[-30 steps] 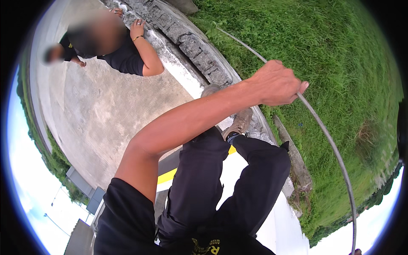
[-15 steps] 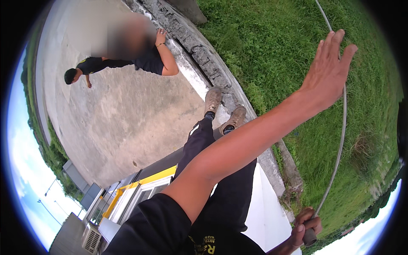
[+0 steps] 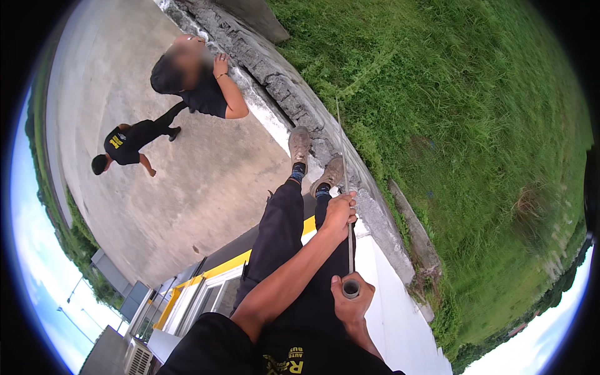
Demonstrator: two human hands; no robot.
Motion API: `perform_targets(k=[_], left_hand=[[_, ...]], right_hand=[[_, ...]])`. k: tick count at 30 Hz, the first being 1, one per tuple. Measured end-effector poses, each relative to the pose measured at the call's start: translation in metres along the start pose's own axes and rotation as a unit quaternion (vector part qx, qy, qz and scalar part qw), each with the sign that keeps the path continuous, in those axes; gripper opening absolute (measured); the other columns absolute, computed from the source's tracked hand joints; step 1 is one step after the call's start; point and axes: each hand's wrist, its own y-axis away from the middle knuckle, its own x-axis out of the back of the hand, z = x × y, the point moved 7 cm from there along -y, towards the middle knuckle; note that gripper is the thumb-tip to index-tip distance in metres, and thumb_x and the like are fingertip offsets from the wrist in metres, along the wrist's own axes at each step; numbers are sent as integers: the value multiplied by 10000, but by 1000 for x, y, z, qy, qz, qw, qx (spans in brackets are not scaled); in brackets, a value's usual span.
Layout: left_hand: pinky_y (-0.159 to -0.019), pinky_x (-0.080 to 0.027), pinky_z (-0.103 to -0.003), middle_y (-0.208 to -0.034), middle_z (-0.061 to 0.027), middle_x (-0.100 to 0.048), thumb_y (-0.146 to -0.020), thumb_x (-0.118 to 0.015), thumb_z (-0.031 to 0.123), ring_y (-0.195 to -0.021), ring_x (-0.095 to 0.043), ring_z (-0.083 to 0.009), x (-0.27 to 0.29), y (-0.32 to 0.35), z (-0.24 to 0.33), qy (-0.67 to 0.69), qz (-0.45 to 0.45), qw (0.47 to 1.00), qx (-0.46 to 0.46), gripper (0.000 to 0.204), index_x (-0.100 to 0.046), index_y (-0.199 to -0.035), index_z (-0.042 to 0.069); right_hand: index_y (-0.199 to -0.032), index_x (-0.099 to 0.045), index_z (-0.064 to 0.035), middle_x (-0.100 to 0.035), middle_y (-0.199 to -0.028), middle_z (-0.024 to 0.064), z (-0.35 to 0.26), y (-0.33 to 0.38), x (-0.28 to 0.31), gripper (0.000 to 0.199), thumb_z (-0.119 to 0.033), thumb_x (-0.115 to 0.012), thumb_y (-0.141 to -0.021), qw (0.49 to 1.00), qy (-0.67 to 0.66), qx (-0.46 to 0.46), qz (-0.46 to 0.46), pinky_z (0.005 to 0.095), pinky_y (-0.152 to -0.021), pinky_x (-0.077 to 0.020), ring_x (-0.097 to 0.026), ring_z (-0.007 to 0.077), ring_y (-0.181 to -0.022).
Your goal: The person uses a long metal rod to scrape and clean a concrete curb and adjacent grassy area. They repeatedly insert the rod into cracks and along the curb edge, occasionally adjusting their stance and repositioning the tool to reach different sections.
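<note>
A long thin grey rod (image 3: 351,250) runs from near my body, past my boots, toward the grass, its far end thin and hard to make out. My left hand (image 3: 340,211) is closed around the rod partway along, just beyond my knees. Closer to me, my right hand (image 3: 356,304) grips the hollow tube (image 3: 351,288) at the rod's near end, its round opening facing up at me. Both hands are over my dark trousers.
My boots (image 3: 332,170) are on a broken concrete ledge (image 3: 300,103). Green grass (image 3: 450,137) slopes away on the right; a concrete yard (image 3: 175,206) spreads left. One person (image 3: 209,87) has a hand on the ledge, another (image 3: 128,145) is farther off. A yellow-trimmed building (image 3: 212,281) stands lower left.
My left hand, spread open against the rod before, has come down and closed on it. My right hand and the tube have swung left, in front of my body. The farther person has moved.
</note>
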Motion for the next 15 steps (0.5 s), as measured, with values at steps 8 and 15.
perform_targets(k=[8, 15], left_hand=[[-470, -286, -204, -818, 55, -499, -1105, -548, 133, -556, -368, -2, 13, 14, 19, -51, 14, 997, -61, 257, -648, -1316, 25], [-542, -370, -295, -708, -7, -617, -1094, -613, 171, -618, -441, -38, -26, 31, 64, -273, 38, 923, -268, 360, -713, -1367, -43]], right_hand=[[-701, -547, -56, -596, -674, 76, 25, 22, -44, 338, 5, -845, -851, 994, -79, 49, -58, 370, -617, -473, -584, 216, -592], [-1713, -177, -85, -376, -1632, 203, 20, 16, -53, 1325, -618, -904, -742, 894, -373, -94, -232, 454, -1281, -272, -353, 342, -1572]])
